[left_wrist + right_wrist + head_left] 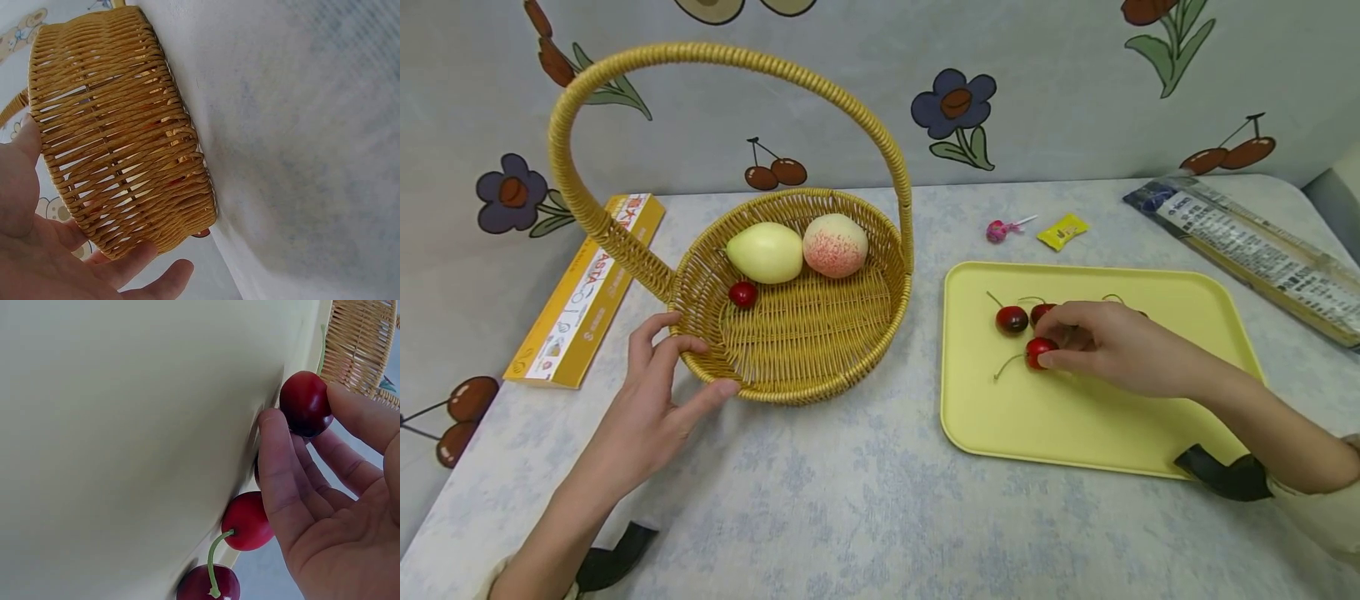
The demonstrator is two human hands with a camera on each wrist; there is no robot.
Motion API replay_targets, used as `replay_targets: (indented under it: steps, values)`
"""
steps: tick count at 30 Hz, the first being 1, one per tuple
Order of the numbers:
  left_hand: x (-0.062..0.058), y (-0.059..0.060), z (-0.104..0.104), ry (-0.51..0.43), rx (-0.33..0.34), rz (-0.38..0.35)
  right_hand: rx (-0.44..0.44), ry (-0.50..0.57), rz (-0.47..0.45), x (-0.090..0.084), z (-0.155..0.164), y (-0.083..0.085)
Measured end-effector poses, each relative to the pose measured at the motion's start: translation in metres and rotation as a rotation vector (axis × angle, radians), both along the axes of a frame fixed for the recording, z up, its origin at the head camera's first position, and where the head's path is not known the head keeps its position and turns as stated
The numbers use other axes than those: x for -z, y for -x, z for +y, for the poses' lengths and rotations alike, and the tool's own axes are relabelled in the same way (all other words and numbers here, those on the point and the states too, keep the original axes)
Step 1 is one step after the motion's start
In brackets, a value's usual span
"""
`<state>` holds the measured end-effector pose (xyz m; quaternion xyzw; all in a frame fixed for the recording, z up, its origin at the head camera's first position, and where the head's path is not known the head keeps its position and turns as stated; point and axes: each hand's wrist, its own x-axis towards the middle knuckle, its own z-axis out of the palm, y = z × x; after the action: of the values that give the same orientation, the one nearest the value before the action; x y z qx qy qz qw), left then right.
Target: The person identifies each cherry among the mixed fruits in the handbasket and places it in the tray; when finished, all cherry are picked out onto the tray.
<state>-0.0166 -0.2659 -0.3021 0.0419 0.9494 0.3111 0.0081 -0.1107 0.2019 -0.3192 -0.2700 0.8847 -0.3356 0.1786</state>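
Note:
My right hand (1108, 346) pinches a red cherry (306, 403) between thumb and fingertips, low over the yellow tray (1120, 429). The cherry's green stem trails toward the left in the head view. A dark red cherry (1011, 320) lies by the hand, with another cherry (1042, 312) next to it; more are partly hidden behind the fingers. My left hand (651, 400) holds the near-left rim of the wicker basket (797, 392), thumb at the front and fingers over the side. Inside the basket sit a pale yellow-green fruit (766, 252), a peach (835, 246) and one cherry (742, 294).
A yellow-orange pasta box (583, 292) stands left of the basket, whose tall handle (722, 54) arches above it. Behind the tray lie a pink lollipop (997, 231) and a yellow wrapped candy (1063, 231). A long printed package (1247, 246) lies at the right.

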Motion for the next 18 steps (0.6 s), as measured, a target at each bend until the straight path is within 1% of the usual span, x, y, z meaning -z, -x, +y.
replay_targets:
  steps: [5,9,14,18]
  values:
    - [-0.0002,0.0001,-0.0001,0.007,-0.006,-0.007,0.009,-0.075,0.052,-0.0011,-0.0034,-0.0001]
    - [0.0004,-0.0001,0.0001,0.014,-0.004,-0.002,0.017,-0.103,0.078,-0.0023,-0.0047,-0.0002]
    - [0.0014,-0.0006,0.0005,0.016,-0.002,0.009,0.014,-0.111,0.078,-0.0029,-0.0037,-0.0009]
    - [0.0016,-0.0010,0.0011,-0.002,-0.003,0.000,0.020,-0.133,0.073,-0.0041,-0.0028,-0.0023]
